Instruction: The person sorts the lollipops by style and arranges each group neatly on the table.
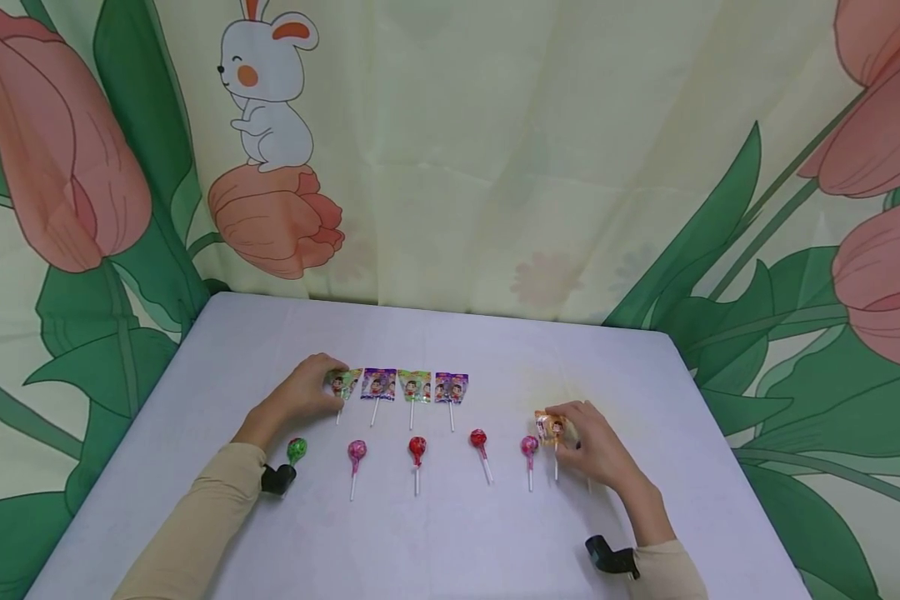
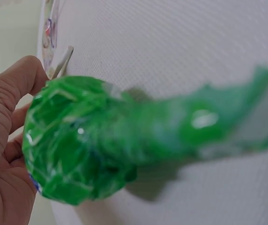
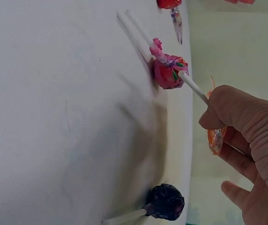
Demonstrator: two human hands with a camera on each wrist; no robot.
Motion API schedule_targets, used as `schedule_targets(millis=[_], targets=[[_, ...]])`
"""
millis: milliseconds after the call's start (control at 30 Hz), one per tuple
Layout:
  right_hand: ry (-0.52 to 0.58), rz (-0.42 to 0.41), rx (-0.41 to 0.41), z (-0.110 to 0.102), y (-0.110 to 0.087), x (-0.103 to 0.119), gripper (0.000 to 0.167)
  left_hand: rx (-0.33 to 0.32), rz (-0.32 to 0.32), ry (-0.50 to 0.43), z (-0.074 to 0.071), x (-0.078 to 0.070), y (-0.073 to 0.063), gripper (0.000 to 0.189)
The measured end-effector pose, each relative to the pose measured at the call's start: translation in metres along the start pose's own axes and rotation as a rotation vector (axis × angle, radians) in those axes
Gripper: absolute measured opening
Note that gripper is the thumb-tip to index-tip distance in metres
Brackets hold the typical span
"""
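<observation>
My left hand point(image 1: 303, 392) pinches a flat green-wrapped lollipop point(image 1: 342, 383) at the left end of a row of flat-packet lollipops. Beside it in that row lie a purple packet point(image 1: 378, 384), a green one point(image 1: 415, 387) and another purple one point(image 1: 451, 387). Farther right, my right hand point(image 1: 596, 446) holds an orange-wrapped lollipop point(image 1: 550, 427) between thumb and fingers, its white stick pointing down. In the right wrist view, this orange wrapper point(image 3: 215, 140) shows partly behind the thumb, above the table. A round green lollipop point(image 2: 78, 140) fills much of the left wrist view, nearer the camera than the hand.
Round lollipops form a nearer row: pink point(image 1: 356, 451), red point(image 1: 417, 451), another red point(image 1: 478, 439) and pink point(image 1: 529, 446). A dark round one point(image 3: 167, 202) lies below the right hand. The white-covered table point(image 1: 450, 542) ends at a printed curtain point(image 1: 450, 167).
</observation>
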State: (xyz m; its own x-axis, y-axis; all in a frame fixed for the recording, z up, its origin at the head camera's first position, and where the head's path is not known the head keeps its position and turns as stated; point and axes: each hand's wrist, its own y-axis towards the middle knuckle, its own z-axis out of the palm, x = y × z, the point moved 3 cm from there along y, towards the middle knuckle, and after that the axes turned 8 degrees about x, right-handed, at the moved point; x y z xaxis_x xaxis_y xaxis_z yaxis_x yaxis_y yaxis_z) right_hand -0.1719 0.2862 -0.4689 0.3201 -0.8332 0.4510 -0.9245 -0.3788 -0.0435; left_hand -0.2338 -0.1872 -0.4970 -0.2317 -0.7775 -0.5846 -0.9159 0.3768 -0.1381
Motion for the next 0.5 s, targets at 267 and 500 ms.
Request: schedule_targets(millis=[267, 500], targets=[[0.038, 0.011, 0.004, 0.001, 0.011, 0.006, 0.057, -0.007, 0.011, -0.006, -0.002, -0.003, 0.000, 0.059], [0.061, -0.001, 0.009, 0.005, 0.018, 0.011, 0.057, 0.000, -0.012, -0.012, -0.002, -0.002, 0.000, 0.060]])
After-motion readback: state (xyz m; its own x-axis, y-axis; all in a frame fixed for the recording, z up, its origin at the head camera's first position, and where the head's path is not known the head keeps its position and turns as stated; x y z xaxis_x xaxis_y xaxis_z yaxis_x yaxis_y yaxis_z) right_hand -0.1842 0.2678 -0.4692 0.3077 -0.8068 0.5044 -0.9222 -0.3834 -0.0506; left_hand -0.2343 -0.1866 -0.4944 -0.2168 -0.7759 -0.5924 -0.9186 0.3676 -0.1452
